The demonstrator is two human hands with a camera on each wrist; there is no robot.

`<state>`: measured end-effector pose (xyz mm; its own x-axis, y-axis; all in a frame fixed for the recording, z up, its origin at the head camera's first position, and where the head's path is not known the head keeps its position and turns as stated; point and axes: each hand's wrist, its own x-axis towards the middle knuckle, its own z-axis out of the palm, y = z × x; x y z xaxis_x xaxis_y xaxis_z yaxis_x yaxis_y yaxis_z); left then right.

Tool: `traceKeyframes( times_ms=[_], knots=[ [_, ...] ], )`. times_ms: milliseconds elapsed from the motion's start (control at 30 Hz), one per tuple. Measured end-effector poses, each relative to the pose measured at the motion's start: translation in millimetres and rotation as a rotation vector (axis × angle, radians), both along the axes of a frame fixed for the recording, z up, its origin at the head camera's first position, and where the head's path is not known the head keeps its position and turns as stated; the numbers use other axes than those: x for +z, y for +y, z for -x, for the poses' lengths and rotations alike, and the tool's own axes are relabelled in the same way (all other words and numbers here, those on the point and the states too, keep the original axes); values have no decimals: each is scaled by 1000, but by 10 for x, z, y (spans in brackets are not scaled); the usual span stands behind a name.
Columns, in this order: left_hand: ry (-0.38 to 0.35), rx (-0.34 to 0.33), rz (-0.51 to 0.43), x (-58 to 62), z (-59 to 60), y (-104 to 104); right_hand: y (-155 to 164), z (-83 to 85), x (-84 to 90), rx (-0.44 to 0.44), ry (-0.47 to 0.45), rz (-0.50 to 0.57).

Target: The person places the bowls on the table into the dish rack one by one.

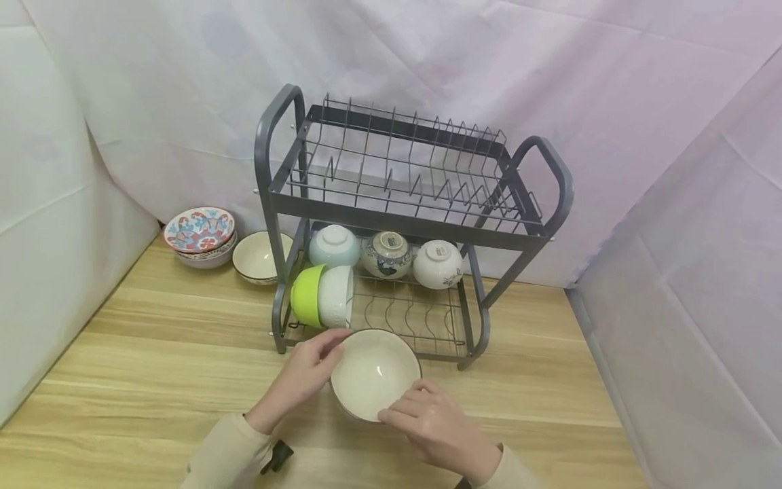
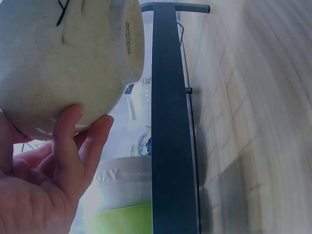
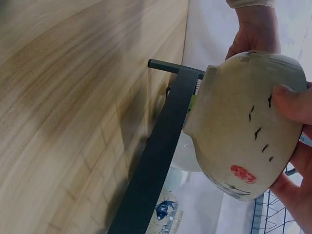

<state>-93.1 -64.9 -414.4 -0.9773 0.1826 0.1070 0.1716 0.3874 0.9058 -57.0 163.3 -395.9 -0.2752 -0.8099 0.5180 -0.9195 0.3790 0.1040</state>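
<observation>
Cream-white and speckled, the bowl (image 1: 375, 374) is held by both hands just in front of the grey dish rack (image 1: 408, 224), above the wooden counter (image 1: 153, 353), tipped so that its hollow faces up toward the head camera. The left hand (image 1: 307, 372) grips its left rim, fingers curled over the edge; in the left wrist view those fingers (image 2: 73, 141) press against the bowl's outer wall (image 2: 63, 58). The right hand (image 1: 427, 421) grips the near right rim, fingers curled against it; the right wrist view shows a fingertip (image 3: 292, 102) on the bowl's underside (image 3: 239, 126), which carries small dark strokes and a red mark. On the rack's lower tier, a green bowl (image 1: 305, 295) and a white bowl (image 1: 337, 296) stand on edge, nested together at the left front, just behind the held bowl. Behind them three bowls lie bottom-out in a row: a pale blue bowl (image 1: 333, 246), a blue-patterned bowl (image 1: 386, 255) and a white flowered bowl (image 1: 438, 263). The upper tier shows only its wire prongs. To the left of the rack, on the counter, a red-and-blue patterned bowl (image 1: 199, 231) sits stacked on another, and a cream bowl with a dark rim (image 1: 259, 257) stands just beside the rack's left leg. Pale cloth (image 1: 489, 68) hangs behind and at both sides.
</observation>
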Motion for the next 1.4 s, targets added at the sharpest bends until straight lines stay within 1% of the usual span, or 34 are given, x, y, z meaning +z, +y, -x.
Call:
traceKeyframes(
  times_ms=[33,133,200,267,300,400,467,500,533,600,700,767,833,900,967,1033,1100,1167,1233,1300,1400],
  knots=[
    [-3,-1,2,9,-3,-6,1,3,2,5,-6,16],
    [-10,1,-32,42,-10,-34,8,25,9,26,-25,69],
    [30,27,-38,61,-4,-65,18,45,12,39,-43,110],
    [112,68,-26,72,13,-114,29,69,13,43,-67,152],
    [175,99,-3,77,26,-142,35,79,15,39,-82,171],
    [362,226,86,74,81,-248,52,116,12,24,-146,246],
    [438,306,123,58,127,-326,55,143,11,5,-200,304],
    [459,344,148,47,150,-368,55,159,9,-2,-229,339],
    [461,376,168,32,172,-408,54,178,4,-9,-259,376],
    [424,420,211,-1,214,-489,49,219,-11,-25,-325,459],
    [333,433,265,-48,266,-582,29,273,-21,-66,-448,587],
    [299,421,287,-78,291,-619,10,308,-28,-110,-559,668],
    [301,407,286,-105,316,-635,-17,341,-18,-178,-680,741],
    [324,400,285,-132,337,-642,-50,380,-7,-268,-806,819],
    [346,399,280,-157,354,-645,-93,426,4,-356,-911,897],
    [369,404,281,-177,366,-647,-152,481,9,-389,-1023,1013],
    [394,413,291,-190,372,-649,-216,543,-5,-378,-1129,1152],
    [418,419,300,-197,376,-649,-282,612,-30,-335,-1218,1297],
    [437,422,314,-195,375,-648,-346,683,-58,-303,-1282,1422],
    [447,427,327,-194,372,-648,-404,748,-90,-293,-1340,1521],
    [459,434,340,-192,365,-647,-481,824,-128,-300,-1417,1601]
  ],
)
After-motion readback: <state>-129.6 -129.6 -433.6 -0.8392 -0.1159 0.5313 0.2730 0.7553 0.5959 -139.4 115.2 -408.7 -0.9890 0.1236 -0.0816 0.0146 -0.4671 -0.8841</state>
